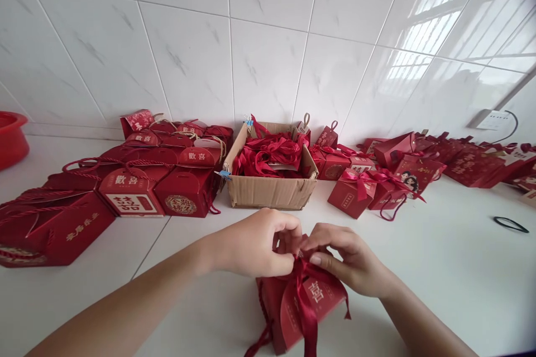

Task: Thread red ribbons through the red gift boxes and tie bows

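On the white counter right in front of me sits a red gift box (285, 307) with a gold character on its flap. A dark red satin ribbon (307, 318) runs over its top and hangs down the front. My left hand (259, 242) pinches the ribbon at the top of the box. From the other side my right hand (345, 256) also has thumb and fingers closed on the ribbon, close to the left fingertips. The spot between the hands is partly hidden by the fingers. Twisted red cord handles hang at the box's sides.
A cardboard box (272, 192) of loose red ribbons stands behind my hands. Several red gift boxes (134, 192) with cord handles are packed at left, beside a red basin (12, 136). Ribboned boxes (352, 198) stand at right, and a black hair tie (511, 224) lies nearby.
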Demonstrator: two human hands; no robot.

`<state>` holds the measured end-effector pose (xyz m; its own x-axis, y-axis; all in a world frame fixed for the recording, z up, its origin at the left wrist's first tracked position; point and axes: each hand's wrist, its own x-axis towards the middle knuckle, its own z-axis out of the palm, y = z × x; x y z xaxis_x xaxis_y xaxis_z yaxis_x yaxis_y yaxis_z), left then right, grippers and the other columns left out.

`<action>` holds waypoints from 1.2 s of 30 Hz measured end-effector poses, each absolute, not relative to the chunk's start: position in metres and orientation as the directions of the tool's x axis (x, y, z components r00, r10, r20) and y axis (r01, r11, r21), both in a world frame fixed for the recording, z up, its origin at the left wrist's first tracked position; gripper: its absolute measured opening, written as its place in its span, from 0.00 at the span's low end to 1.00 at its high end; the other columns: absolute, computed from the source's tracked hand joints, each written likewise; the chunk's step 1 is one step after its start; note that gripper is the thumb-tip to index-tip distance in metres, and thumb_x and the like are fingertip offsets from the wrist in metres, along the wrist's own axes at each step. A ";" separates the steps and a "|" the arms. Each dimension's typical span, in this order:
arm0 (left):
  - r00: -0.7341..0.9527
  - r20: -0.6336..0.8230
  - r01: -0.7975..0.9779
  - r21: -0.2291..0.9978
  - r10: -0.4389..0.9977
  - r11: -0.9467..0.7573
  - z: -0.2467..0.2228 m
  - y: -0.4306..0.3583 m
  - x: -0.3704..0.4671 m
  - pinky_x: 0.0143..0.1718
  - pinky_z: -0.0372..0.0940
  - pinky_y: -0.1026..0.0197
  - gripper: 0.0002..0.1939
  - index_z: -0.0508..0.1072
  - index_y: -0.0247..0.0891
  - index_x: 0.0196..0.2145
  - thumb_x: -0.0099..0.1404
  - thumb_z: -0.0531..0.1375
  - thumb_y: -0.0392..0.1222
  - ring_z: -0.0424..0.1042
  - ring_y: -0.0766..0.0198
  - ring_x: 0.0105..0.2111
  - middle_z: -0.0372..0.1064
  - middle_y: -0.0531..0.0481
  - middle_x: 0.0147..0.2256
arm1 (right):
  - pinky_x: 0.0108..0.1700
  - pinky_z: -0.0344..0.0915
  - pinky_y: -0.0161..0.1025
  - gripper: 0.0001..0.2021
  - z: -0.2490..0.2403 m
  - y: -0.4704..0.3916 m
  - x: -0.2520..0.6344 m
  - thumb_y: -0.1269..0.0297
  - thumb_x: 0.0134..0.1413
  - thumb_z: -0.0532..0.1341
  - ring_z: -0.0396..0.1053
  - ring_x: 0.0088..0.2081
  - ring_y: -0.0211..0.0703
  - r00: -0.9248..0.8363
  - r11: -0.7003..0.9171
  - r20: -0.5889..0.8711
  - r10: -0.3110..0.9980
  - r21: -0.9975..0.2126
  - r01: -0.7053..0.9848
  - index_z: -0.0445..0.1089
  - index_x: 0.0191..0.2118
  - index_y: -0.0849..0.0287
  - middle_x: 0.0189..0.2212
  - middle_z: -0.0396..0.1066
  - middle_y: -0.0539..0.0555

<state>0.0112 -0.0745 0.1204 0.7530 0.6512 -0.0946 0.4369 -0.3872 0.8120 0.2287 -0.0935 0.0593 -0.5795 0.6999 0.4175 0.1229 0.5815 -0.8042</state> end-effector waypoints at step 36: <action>0.713 -0.240 0.628 0.636 0.659 -0.447 0.127 -0.072 0.006 0.22 0.53 0.65 0.11 0.65 0.40 0.26 0.62 0.57 0.48 0.59 0.69 0.23 0.61 0.57 0.24 | 0.35 0.64 0.36 0.17 0.059 -0.100 0.237 0.72 0.65 0.48 0.62 0.32 0.38 -0.673 0.714 0.398 0.624 -0.639 0.285 0.67 0.53 0.53 0.34 0.62 0.55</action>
